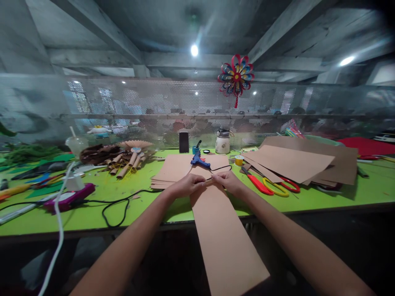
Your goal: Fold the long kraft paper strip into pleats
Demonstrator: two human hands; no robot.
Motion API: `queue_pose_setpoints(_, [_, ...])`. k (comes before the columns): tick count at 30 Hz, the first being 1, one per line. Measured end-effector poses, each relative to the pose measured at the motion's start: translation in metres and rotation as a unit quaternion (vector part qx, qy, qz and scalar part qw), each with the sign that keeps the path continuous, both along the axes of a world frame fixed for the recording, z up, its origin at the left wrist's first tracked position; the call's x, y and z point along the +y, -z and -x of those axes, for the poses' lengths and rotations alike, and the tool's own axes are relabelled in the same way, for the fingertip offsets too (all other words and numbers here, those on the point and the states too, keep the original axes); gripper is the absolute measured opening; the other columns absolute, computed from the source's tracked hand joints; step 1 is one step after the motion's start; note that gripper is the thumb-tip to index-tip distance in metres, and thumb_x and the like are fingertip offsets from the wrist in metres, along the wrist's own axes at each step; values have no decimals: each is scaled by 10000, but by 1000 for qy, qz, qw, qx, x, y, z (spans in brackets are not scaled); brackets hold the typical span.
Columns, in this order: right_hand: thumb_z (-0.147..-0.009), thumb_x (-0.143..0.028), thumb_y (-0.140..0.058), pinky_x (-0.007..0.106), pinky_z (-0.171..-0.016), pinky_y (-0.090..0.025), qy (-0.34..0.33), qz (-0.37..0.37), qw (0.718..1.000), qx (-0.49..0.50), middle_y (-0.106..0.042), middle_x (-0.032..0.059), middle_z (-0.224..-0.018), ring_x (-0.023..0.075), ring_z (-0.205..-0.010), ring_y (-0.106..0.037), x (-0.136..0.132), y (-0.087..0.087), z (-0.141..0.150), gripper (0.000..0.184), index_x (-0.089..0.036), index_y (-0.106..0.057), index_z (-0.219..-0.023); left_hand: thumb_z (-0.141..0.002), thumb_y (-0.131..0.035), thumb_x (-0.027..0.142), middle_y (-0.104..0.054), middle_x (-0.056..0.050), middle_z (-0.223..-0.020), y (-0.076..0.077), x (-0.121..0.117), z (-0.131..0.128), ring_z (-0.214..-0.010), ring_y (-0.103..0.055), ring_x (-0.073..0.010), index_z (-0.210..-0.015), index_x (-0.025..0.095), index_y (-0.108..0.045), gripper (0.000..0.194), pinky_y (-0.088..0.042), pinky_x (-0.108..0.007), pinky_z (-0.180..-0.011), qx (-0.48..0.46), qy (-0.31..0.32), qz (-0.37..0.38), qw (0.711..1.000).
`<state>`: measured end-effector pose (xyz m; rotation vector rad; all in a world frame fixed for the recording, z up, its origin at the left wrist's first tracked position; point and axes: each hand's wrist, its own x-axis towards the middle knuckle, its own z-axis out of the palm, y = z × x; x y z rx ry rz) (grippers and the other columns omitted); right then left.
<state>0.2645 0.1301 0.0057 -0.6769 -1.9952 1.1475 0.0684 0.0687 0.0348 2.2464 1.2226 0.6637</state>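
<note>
Two hands, head view: left hand (188, 186) and right hand (228, 181) pinch strip (225, 234) by its far end; rest hangs past table's (148, 218) near edge. Level, even thumb pressure should keep it straight. Count: strip 1, glue gun (200, 160) 1, phone (184, 142) 1, jug (222, 144) 1

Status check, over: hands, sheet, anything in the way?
Left hand and right hand pinching sheet's far end. Sheet hanging over table's near edge. Glue gun and cord just beyond hands, possible snag.
</note>
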Motion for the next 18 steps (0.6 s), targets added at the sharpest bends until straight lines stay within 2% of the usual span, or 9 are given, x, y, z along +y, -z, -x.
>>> queue_pose_setpoints(3, [-799,-576,-495,238,-455,-165,4,-30,1000,-4,-302,-51,-487,67,-460,-239,0,-1,-1,514,-135,-517,-535,-873,-451,395,-443,22,-645,2,1,1,-598,-386,-100,-746,130,-562,314,-298,-214,-548,2,3,-9,1000])
queue_pose_setpoints(6, [-821,-553,-477,233,-450,-187,15,-55,998,-12,-343,-44,-479,67,-453,-279,-1,-2,-2,511,-125,-548,-552,-872,-451,389,-441,26,-631,1,1,0,-584,-381,-97,-722,129,-561,320,-295,-211,-536,3,-1,-20,1000])
queue_pose_setpoints(8, [-813,-522,-516,223,-462,-259,8,-54,999,1,-461,-20,-525,78,-477,-377,-2,-2,-2,451,-111,-615,-656,-875,-449,378,-465,22,-633,1,0,-1,-583,-387,-98,-731,124,-575,317,-302,-210,-538,3,-8,-30,999])
queue_pose_setpoints(10, [-768,-479,-605,227,-525,-368,-17,-34,999,23,-603,23,-665,109,-570,-512,-2,-1,-1,375,-112,-652,-823,-883,-438,359,-523,5,-669,1,0,-1,-606,-425,-106,-801,118,-608,305,-323,-212,-556,5,-14,-44,999])
queue_pose_setpoints(12, [-726,-443,-668,250,-594,-437,-34,-21,999,31,-667,62,-788,145,-665,-587,-3,-1,-1,380,-116,-655,-919,-889,-427,324,-581,-16,-724,2,-1,-2,-646,-472,-120,-879,118,-628,289,-342,-215,-580,14,-18,-63,998])
queue_pose_setpoints(18, [-739,-411,-662,251,-579,-450,-2,-60,998,12,-682,72,-758,146,-645,-591,-5,-3,-2,335,-94,-688,-843,-820,-460,164,-636,-31,-739,11,3,-2,-663,-515,-140,-849,128,-653,198,-338,-220,-581,63,-58,-137,987])
